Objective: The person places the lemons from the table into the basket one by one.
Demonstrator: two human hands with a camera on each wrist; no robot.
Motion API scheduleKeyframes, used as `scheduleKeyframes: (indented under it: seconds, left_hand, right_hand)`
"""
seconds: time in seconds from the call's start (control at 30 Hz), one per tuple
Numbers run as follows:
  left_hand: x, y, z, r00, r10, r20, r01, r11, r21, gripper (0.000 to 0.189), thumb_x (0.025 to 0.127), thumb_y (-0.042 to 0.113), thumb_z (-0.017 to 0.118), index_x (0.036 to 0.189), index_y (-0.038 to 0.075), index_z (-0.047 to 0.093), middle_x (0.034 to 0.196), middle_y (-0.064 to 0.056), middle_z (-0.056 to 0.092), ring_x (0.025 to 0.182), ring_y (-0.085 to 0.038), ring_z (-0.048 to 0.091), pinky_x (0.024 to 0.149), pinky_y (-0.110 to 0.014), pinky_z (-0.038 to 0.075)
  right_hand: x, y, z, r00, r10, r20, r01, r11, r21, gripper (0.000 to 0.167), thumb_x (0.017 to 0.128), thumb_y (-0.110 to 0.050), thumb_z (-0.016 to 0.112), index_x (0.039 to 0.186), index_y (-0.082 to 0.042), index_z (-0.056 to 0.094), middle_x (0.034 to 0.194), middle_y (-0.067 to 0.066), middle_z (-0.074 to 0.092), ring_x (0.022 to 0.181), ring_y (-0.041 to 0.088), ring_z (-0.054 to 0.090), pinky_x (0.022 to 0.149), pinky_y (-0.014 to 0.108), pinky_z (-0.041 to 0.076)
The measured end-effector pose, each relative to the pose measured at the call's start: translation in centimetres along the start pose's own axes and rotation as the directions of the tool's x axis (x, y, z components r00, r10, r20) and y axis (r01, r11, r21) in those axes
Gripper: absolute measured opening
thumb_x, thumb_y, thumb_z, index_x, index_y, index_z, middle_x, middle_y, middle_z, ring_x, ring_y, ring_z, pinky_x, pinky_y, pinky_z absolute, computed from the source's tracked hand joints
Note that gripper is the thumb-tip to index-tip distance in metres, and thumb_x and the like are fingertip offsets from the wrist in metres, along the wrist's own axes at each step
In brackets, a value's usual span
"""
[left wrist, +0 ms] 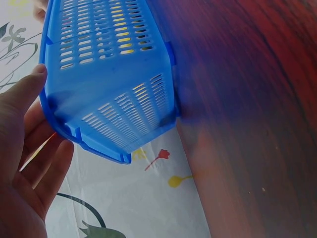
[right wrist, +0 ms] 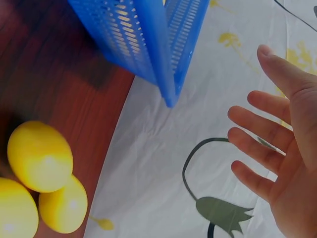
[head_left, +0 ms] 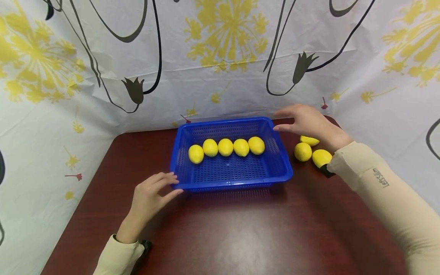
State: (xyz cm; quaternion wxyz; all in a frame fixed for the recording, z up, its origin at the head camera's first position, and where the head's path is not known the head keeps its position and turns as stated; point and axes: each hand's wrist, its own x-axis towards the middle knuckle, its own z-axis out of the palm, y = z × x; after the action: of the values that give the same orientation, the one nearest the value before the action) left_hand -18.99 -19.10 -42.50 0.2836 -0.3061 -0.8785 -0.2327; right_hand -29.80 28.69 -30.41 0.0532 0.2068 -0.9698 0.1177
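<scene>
A blue plastic basket (head_left: pixel 227 185) with slotted walls stands on the table and holds a row of several lemons (head_left: pixel 225 147). At its near left corner, my left hand (head_left: pixel 148 196) holds the rim between thumb and fingers. The left wrist view shows the thumb on the rim of the basket (left wrist: pixel 99 94) and the fingers around the corner. Near the far right corner, my right hand (head_left: pixel 309 124) is spread with nothing in it. In the right wrist view, the right hand (right wrist: pixel 292 134) is apart from the basket (right wrist: pixel 156 49), its fingers extended.
Right of the basket, loose lemons (head_left: pixel 303 152) lie on the dark red-brown table (head_left: pixel 227 229), partly under the right forearm. A patterned white cloth (head_left: pixel 220 88) hangs behind the table and along its sides. Dark bands show at both wrists.
</scene>
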Motion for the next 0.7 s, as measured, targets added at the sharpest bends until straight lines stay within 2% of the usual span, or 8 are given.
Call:
scheduleKeyframes:
  seconds: [0.2,0.37,0.47,0.7]
  left_hand:
    - [0.0,0.1,0.0,1.0,-0.001,0.008,0.001,1.0,-0.003,0.034,0.071,0.032,0.089,0.097,0.014,0.077,0.101,-0.001,0.076,0.103,-0.018,0.073,0.089,-0.038,0.059]
    - [0.0,0.1,0.0,1.0,0.002,0.009,-0.002,1.0,-0.002,0.033,0.076,0.038,0.085,0.097,0.014,0.077,0.101,-0.001,0.076,0.103,-0.018,0.073,0.088,-0.038,0.059]
    - [0.0,0.1,-0.1,1.0,0.002,0.008,-0.002,1.0,0.0,0.033,0.073,0.034,0.087,0.097,0.013,0.077,0.101,-0.002,0.076,0.103,-0.019,0.073,0.088,-0.038,0.059]
    - [0.0,0.2,0.0,1.0,-0.001,0.005,0.001,1.0,0.001,0.034,0.068,0.028,0.09,0.096,0.013,0.077,0.1,-0.002,0.076,0.103,-0.019,0.073,0.088,-0.038,0.059]
  right_hand:
    - [-1.1,1.5,0.1,0.999,0.032,-0.039,-0.032,0.999,0.004,0.053,0.092,-0.048,0.065,0.132,-0.013,0.063,0.133,0.012,0.065,0.126,0.035,0.056,0.106,0.056,0.043]
    - [-2.3,2.6,0.3,0.995,0.062,-0.075,-0.062,0.998,0.004,0.048,0.094,-0.044,0.064,0.127,-0.009,0.065,0.122,0.016,0.069,0.114,0.036,0.06,0.098,0.056,0.047]
    - [-2.9,3.2,0.8,0.994,0.095,-0.06,-0.095,0.995,0.0,0.049,0.094,-0.045,0.064,0.126,-0.008,0.065,0.119,0.017,0.07,0.112,0.037,0.062,0.094,0.058,0.048]
    - [-4.3,5.0,2.8,0.98,0.197,0.022,-0.196,0.979,-0.064,0.06,0.093,-0.053,0.061,0.13,-0.005,0.062,0.127,0.019,0.067,0.117,0.041,0.059,0.094,0.061,0.048]
